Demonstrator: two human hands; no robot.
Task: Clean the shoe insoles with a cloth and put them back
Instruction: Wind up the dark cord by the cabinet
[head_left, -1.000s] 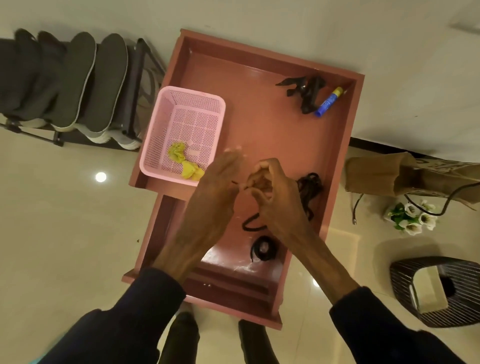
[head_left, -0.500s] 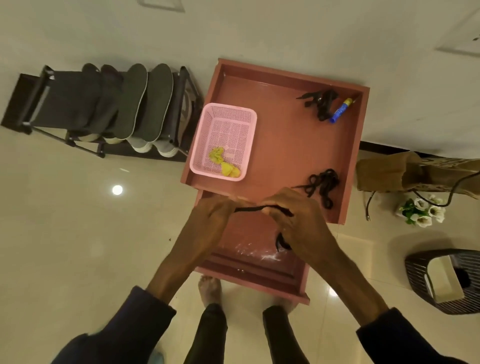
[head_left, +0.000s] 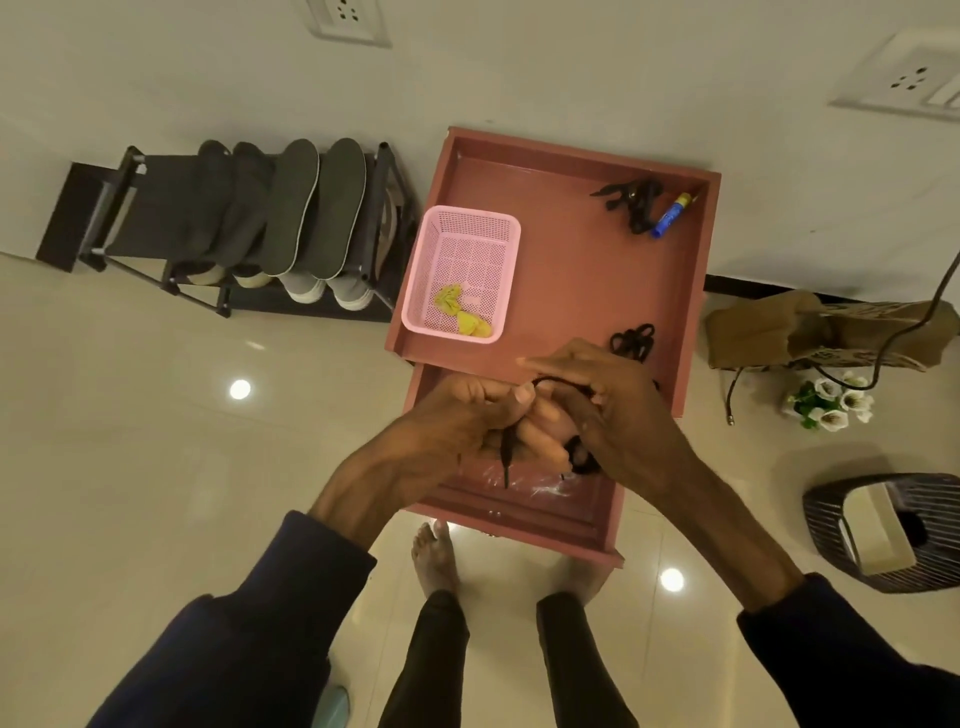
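My left hand (head_left: 457, 421) and my right hand (head_left: 608, 410) meet above the front of the pink-brown table (head_left: 571, 270). Both grip a black shoelace (head_left: 506, 452); one end hangs down below my left fingers and a bunch of it sits in my right palm. Several dark insoles (head_left: 311, 208) stand upright on a black shoe rack (head_left: 119, 208) at the left, with grey shoes (head_left: 332, 293) under them. A yellow cloth (head_left: 460, 312) lies in a pink basket (head_left: 462, 270) on the table's left side.
More black laces (head_left: 631, 340) lie on the table near my right hand, and another lace bundle (head_left: 631, 202) with a blue tube (head_left: 670, 213) at the back right. A brown paper bag (head_left: 810, 332), flowers (head_left: 826, 402) and a dark striped bin (head_left: 883, 530) stand on the floor at the right.
My hands have drawn together and nearer to me, bunching the lace that was stretched between them. The view has pulled back and up, showing more of the wall.
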